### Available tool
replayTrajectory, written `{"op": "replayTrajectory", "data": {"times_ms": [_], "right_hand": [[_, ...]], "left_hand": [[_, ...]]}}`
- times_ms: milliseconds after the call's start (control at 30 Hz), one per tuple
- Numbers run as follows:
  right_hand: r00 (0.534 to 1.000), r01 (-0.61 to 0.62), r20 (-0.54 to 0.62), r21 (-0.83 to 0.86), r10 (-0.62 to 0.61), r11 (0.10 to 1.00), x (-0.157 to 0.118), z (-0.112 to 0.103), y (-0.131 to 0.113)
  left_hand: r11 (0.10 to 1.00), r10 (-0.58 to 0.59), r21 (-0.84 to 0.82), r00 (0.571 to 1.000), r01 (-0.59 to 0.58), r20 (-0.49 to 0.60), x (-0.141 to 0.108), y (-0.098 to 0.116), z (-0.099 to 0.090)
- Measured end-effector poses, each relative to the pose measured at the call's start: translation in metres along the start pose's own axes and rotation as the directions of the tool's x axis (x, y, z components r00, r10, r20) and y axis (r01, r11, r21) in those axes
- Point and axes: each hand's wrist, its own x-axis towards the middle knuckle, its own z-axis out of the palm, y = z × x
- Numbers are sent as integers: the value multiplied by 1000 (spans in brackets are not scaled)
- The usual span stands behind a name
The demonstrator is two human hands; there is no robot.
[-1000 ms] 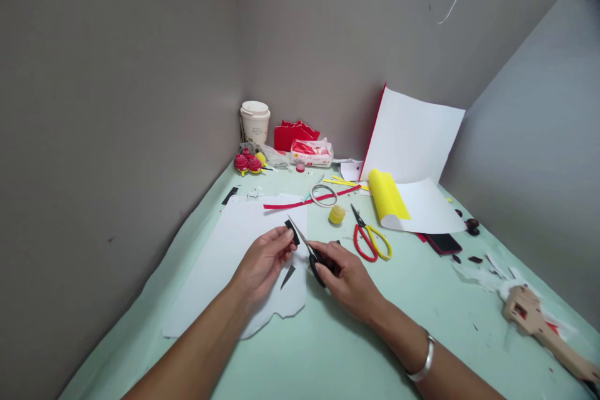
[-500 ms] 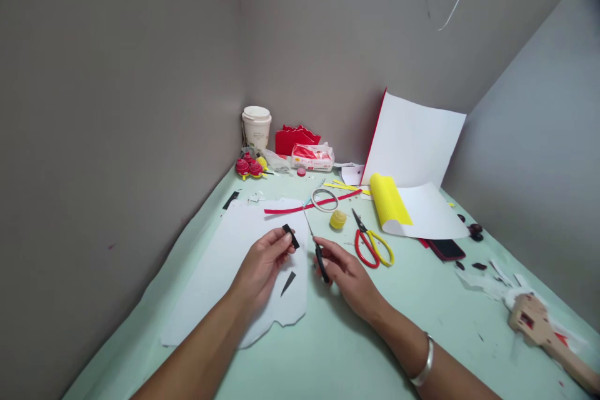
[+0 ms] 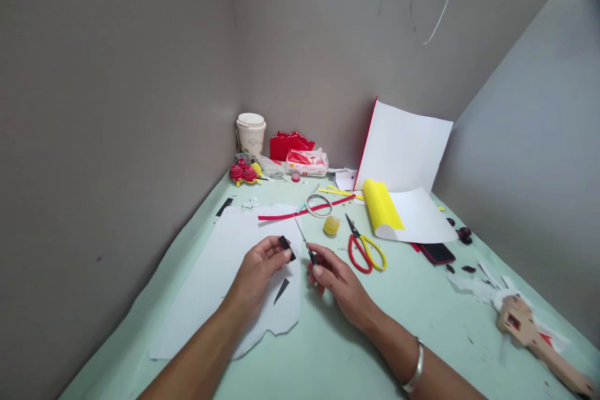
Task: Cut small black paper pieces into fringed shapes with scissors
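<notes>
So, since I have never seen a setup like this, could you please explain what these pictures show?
There is no machine here: you are looking at a person's two bare hands. Every picture comes from one camera worn on the head, looking forward and down.

The left hand holds a small black strip above a white sheet. The right hand holds black-handled scissors.

On the pale green tabletop lie a second pair of scissors with one red and one yellow handle, a small yellow roll and a partly curled yellow sheet. A lidded cup stands at the back.
</notes>
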Motion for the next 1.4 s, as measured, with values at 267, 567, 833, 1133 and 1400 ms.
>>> {"op": "replayTrajectory", "data": {"times_ms": [267,567,833,1133,1400], "right_hand": [[999,-37,-18,-42,36,998,0,-1,3],[999,8,-32,-179,-14,984,-3,6,1],[987,53,-100,-518,-122,853,-1,10,3],[979,82,-57,-766,-194,637,-9,19,-2],[968,128,-4,-854,-252,505,-10,22,0]], "left_hand": [[1000,-26,-3,1000,26,-7,3,-4,-5],[996,-41,85,999,41,4,-4,3,-1],[989,-19,146,996,32,-88,-4,7,-3],[920,103,390,987,-48,-120,1,1,-4],[895,175,436,975,-99,-138,0,1,-4]]}}
